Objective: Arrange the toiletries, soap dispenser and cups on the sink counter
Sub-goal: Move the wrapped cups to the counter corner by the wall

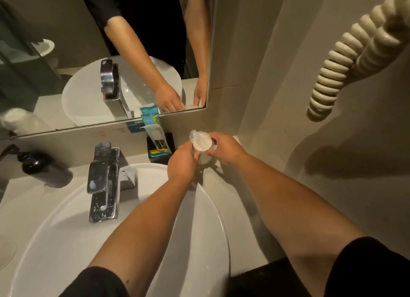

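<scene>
Two bare forearms reach from black sleeves across the right rim of the white sink, which lies nearest the camera. Both hands meet at a white cup wrapped in clear plastic, held at the back right of the tabletop, just in front of the wall below the mirror. The left hand has its grip closed on the cup's left side, fingers curled round it; the right hand grips the right side the same way. Crinkled film bunches at the cup's top. Just left of the cup stands a black holder with packaged toiletries upright in it. A chrome faucet rises behind the basin, and a dark soap dispenser stands at the far left.
</scene>
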The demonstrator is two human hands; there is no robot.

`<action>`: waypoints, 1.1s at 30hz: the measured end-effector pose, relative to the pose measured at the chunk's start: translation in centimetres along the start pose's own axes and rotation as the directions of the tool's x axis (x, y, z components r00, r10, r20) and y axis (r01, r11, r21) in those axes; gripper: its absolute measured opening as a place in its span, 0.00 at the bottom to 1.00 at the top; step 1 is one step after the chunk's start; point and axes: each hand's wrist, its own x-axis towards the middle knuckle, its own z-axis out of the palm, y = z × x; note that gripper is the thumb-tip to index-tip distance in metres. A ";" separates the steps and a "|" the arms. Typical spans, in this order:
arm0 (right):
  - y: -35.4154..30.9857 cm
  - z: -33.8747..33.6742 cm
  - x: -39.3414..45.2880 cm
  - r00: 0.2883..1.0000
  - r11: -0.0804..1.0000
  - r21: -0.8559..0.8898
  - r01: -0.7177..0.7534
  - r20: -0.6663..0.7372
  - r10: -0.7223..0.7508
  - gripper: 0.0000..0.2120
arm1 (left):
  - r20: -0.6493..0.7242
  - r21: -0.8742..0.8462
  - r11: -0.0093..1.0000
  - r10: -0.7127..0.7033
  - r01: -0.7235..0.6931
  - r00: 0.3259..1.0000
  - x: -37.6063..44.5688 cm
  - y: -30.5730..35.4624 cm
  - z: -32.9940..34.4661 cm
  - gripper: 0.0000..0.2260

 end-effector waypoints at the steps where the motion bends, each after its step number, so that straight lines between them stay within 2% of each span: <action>1: 0.3 0.1 0.4 1.000 1.000 0.005 -0.003 -0.001 0.003 0.20 | 0.004 0.005 1.000 -0.011 0.011 1.000 0.2 0.1 0.3 0.10; 16: 2.2 1.9 3.3 0.999 0.991 0.128 -0.045 0.002 0.045 0.22 | 0.045 0.081 0.984 -0.165 0.161 0.985 2.8 0.5 2.2 0.09; 22: 2.5 2.5 4.0 0.996 0.995 0.042 -0.085 0.023 0.084 0.23 | 0.044 0.094 0.975 -0.205 0.200 0.978 3.3 0.2 2.6 0.11; 33: 1.9 2.5 3.4 0.996 0.997 0.004 -0.078 0.038 0.078 0.25 | 0.047 0.104 0.973 -0.213 0.207 0.976 3.3 0.2 2.5 0.15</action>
